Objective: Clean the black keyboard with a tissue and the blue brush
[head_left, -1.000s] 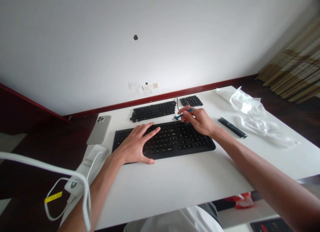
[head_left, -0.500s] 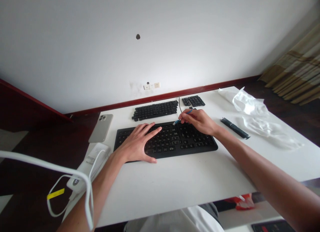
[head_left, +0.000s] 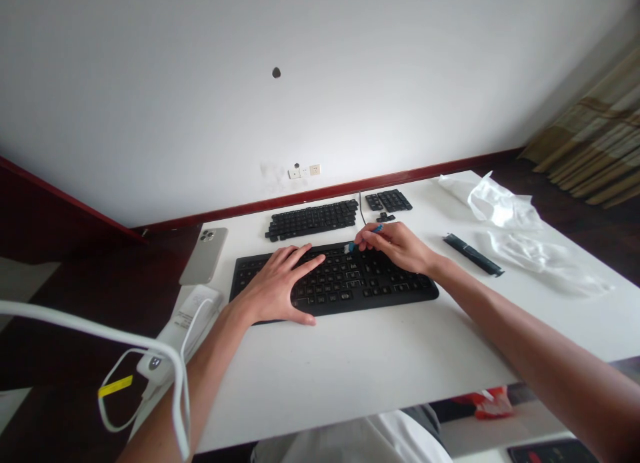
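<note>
A black keyboard base (head_left: pixel 325 306) without its keycaps lies on the white table. My left hand (head_left: pixel 277 280) rests across its left half, fingers spread and thumb over the front edge. Pinched in my right hand (head_left: pixel 397 244) is a small blue brush (head_left: pixel 351 248) with pale bristles, which point at the upper middle rows of the base. Behind the base, removed keycaps (head_left: pixel 313 218) sit in keyboard order. A number-pad block of keycaps (head_left: pixel 395 200) and a few arrow keycaps (head_left: pixel 385 217) are to the right of them.
On the left are a phone (head_left: pixel 204 258) and a white power strip (head_left: pixel 193 320) with a looping white cable (head_left: pixel 173 350). To the right, a black strip (head_left: pixel 473 254) lies beside crumpled clear plastic (head_left: pixel 503 206). A thin cable (head_left: pixel 361 210) runs behind the base.
The brush has shifted slightly left and turned in my right hand, with its bristles still at the upper rows. My left hand stays in place on the base.
</note>
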A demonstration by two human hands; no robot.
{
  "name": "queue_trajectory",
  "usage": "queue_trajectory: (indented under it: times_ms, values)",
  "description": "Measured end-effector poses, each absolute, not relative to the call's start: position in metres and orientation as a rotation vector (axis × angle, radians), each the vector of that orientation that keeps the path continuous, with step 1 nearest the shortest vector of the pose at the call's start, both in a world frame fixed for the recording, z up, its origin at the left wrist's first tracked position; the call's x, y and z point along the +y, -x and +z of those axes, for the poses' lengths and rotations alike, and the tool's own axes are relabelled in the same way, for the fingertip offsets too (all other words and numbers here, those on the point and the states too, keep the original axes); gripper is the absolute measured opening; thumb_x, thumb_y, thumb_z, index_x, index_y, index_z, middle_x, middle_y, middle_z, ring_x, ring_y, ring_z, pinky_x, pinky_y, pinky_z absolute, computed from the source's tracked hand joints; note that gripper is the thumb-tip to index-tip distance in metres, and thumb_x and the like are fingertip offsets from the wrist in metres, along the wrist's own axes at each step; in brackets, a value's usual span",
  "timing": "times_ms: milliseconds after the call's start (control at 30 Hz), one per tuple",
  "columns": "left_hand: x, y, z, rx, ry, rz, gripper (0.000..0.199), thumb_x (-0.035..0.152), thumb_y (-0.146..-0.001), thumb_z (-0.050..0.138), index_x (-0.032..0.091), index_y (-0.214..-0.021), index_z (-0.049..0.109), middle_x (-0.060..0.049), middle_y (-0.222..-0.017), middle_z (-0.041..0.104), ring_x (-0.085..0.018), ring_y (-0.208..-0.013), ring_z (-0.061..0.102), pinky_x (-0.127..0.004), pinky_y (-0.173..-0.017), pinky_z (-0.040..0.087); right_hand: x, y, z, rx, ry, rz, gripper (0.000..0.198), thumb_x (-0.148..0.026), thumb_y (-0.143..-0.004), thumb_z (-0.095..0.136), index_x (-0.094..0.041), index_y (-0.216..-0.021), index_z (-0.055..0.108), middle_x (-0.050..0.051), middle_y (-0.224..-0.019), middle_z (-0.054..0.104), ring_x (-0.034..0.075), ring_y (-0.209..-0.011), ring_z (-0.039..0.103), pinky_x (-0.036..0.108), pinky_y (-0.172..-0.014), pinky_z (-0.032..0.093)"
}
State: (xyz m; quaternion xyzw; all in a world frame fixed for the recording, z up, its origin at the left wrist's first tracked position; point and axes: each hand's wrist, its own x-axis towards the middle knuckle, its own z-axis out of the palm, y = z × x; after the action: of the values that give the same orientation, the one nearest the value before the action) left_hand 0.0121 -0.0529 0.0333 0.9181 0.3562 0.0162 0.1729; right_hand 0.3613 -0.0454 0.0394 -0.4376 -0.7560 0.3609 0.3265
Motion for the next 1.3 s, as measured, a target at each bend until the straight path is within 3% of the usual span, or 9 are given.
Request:
queue_trajectory:
  times_ms: [267,467,700,1067,1300]
  values:
    - [-0.053,-0.013,0.035,1.021,-2.581,0.033,0.132,0.078,-0.067,0.091,0.041,-0.178,0.030,-0.006,-0.186,0.021,-0.045,-0.165,0.026,-0.064,-0.135,0.027,-0.046,-0.357,0.040,-1.975,1.232,0.716,0.050,-0.053,-0.113,0.045,-0.020,-0.094,0.078,0.007,-0.094,0.079,0.021,-0.079,0.072,0.035,-0.073,0.052]
    - [-0.053,-0.013,0.035,1.020,-2.575,0.019,0.130,0.079,-0.067,0.090,0.040,-0.177,0.033,-0.006,-0.187,0.020,-0.046,-0.166,0.024,-0.066,-0.135,0.027,-0.049,-0.351,0.038,-1.973,1.216,0.730,0.047,-0.053,-0.112,0.047,-0.022,-0.098,0.078,0.007,-0.094,0.080,0.023,-0.082,0.074,0.034,-0.075,0.054]
    - [-0.052,-0.013,0.034,1.025,-2.542,0.013,0.124,0.085,-0.067,0.087,0.039,-0.173,0.043,-0.007,-0.187,0.018,-0.048,-0.167,0.021,-0.069,-0.135,0.026,-0.048,-0.355,0.034,-1.861,1.231,0.588,0.050,-0.057,-0.115,0.042,-0.022,-0.114,0.077,0.007,-0.088,0.075,0.020,-0.071,0.065,0.035,-0.072,0.048]
    - [-0.052,-0.014,0.035,1.026,-2.549,0.021,0.125,0.086,-0.065,0.087,0.037,-0.172,0.046,-0.008,-0.187,0.019,-0.048,-0.167,0.021,-0.068,-0.135,0.025,-0.049,-0.354,0.033,-1.875,1.228,0.594,0.049,-0.056,-0.115,0.042,-0.022,-0.114,0.078,0.005,-0.084,0.072,0.020,-0.069,0.061,0.035,-0.071,0.048]
    - [-0.052,-0.013,0.034,1.018,-2.548,0.033,0.125,0.087,-0.065,0.086,0.038,-0.172,0.045,-0.008,-0.187,0.019,-0.049,-0.167,0.021,-0.070,-0.135,0.024,-0.049,-0.353,0.032,-1.853,1.190,0.591,0.043,-0.051,-0.115,0.042,-0.023,-0.117,0.075,0.008,-0.094,0.073,0.022,-0.077,0.065,0.038,-0.076,0.051]
